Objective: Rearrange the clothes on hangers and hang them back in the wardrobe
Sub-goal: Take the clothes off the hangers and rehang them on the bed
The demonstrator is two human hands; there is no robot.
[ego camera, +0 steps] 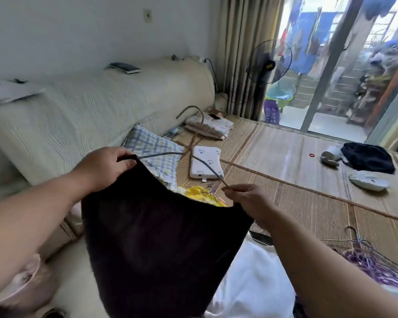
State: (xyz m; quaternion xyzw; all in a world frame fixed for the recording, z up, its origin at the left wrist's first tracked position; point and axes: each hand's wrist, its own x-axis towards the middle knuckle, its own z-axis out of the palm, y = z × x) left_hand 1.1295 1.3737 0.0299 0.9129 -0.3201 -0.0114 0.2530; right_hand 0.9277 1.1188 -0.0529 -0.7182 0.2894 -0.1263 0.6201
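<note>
Above the woven straw mat [285, 154], left hand [106, 167] and right hand [247, 199] are pinching top corners of the dark brown cloth [159, 237]

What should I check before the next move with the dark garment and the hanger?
1. Left hand grips the dark garment at its top corner: ok.
2. Right hand pinches the end of the wire hanger: ok.
3. Hanger's left end is inside the garment: cannot tell, fingers hide it.
4. Hanger's right arm is covered by the garment: not ok, bare wire shows.
5. Garment's top edge is taut: not ok, it sags between the hands.
</note>
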